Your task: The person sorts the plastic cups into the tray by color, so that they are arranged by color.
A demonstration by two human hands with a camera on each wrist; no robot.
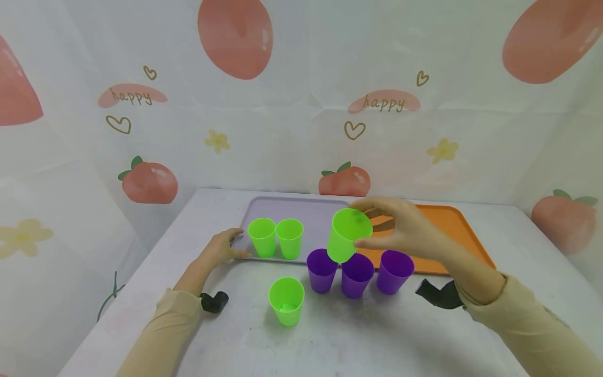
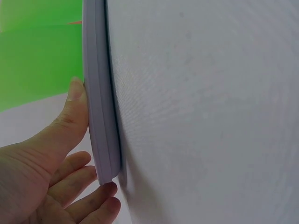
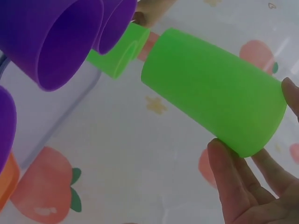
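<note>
My right hand [image 1: 398,225] holds a green plastic cup [image 1: 346,238] near its rim, tilted above the row of three purple cups [image 1: 322,272]. In the right wrist view, the thumb and fingers [image 3: 224,177] pinch that cup [image 3: 212,91] at one end. At the front left corner of the pale purple-grey tray [image 1: 320,214], my left hand [image 1: 221,248] has its thumb and loosely bent fingers round the corner. The left wrist view shows the thumb [image 2: 70,116] against the tray's rim [image 2: 99,102]. Two green cups [image 1: 261,238] stand side by side on that tray.
Another green cup [image 1: 287,301] stands upright on the white table [image 1: 226,340], nearer to me. An orange tray [image 1: 447,225] lies to the right of the grey one, behind the purple cups. A fruit-patterned cloth [image 1: 282,131] hangs behind the table.
</note>
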